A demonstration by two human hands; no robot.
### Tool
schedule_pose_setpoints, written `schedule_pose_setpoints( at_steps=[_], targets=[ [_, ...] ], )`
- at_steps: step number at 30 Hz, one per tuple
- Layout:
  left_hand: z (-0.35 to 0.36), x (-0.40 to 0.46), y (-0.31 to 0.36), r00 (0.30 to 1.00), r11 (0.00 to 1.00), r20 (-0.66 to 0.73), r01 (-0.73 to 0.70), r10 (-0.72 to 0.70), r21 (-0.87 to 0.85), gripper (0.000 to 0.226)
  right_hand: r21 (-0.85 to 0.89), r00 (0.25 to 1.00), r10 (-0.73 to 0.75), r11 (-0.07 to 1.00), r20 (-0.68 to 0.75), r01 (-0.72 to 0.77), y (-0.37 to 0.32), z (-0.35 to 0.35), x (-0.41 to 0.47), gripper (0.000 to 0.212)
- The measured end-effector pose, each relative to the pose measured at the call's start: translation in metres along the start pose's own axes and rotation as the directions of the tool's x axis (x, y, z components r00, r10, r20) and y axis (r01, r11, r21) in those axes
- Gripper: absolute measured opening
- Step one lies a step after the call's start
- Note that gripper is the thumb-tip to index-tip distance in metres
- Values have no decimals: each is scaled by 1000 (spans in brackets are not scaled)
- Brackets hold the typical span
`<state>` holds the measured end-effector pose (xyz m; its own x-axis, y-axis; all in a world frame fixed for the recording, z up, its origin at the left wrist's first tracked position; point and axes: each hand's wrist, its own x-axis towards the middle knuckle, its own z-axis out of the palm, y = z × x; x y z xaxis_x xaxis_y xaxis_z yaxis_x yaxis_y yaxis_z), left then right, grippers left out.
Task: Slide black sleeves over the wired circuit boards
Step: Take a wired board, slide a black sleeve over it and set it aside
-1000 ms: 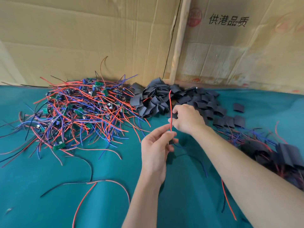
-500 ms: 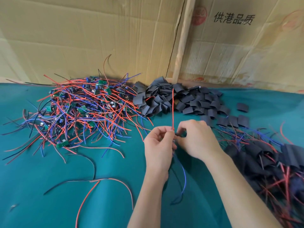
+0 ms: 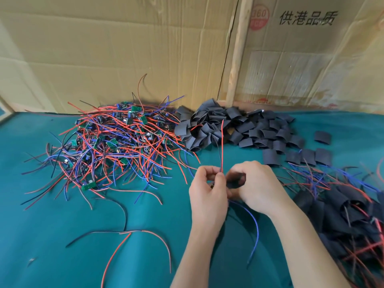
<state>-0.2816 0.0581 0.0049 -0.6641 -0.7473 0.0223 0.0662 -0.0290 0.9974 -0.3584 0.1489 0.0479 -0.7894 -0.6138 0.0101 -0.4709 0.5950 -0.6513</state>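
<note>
Nearest, a blue wire [image 3: 252,229] now droops lower from between the hands onto the green cloth [image 3: 62,235]. The left hand [image 3: 208,190] pinches the red wire [image 3: 222,146], which stands upright as before. The right hand [image 3: 256,183] has closed in against the left, fingers curled round a black sleeve [image 3: 235,180]; the board itself seems hidden inside. Beyond lie the tangle of wired boards [image 3: 116,140] left, loose sleeves [image 3: 239,129] centre, unchanged, below the cardboard wall [image 3: 124,48].
</note>
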Motion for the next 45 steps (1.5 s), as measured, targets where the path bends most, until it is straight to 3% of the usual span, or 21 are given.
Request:
schedule_pose_setpoints(
  at_steps=[4,8,14,17,22,24,26,29,35,38,41,45],
  targets=[
    [0,-1,1,1000,1000,12,-9,8,21,11,65,998,61,996,32,-63,-2,-1,2,29],
    [-1,-2,3,1000,999,12,-9,9,46,15,36,997,32,999,77,-35,-4,-1,1,30],
    [-1,-3,4,1000,999,21,-7,6,44,14,-27,1000,5,1000,17,-5,-7,0,2,32],
    [-1,-3,3,1000,1000,20,2,-3,27,14,24,998,11,1000,-56,-9,-2,1,3,20],
    [0,-4,4,999,1000,44,-3,2,27,14,343,977,151,935,-150,-92,4,-2,7,16],
    [1,-5,7,998,1000,67,-12,11,14,22,590,979,189,800,-75,-110,4,-7,6,15],
    [0,-6,9,996,999,84,-37,35,18,30,686,990,144,721,-5,-101,3,-10,4,16],
    [-1,-8,12,993,997,100,-62,56,56,38,621,998,65,781,14,-60,2,-11,2,17],
    [1,-10,10,993,988,91,-85,74,126,22,522,998,40,853,-55,-6,-3,-11,0,14],
    [1,-10,8,992,982,61,-122,114,147,26,526,994,49,851,-101,11,-2,-13,1,17],
    [1,-10,6,985,968,41,-174,169,179,29,640,967,123,767,-225,51,5,-21,2,21],
    [3,-10,2,974,948,81,-224,211,227,31,833,884,293,527,-363,168,13,-39,2,26]
  ],
)
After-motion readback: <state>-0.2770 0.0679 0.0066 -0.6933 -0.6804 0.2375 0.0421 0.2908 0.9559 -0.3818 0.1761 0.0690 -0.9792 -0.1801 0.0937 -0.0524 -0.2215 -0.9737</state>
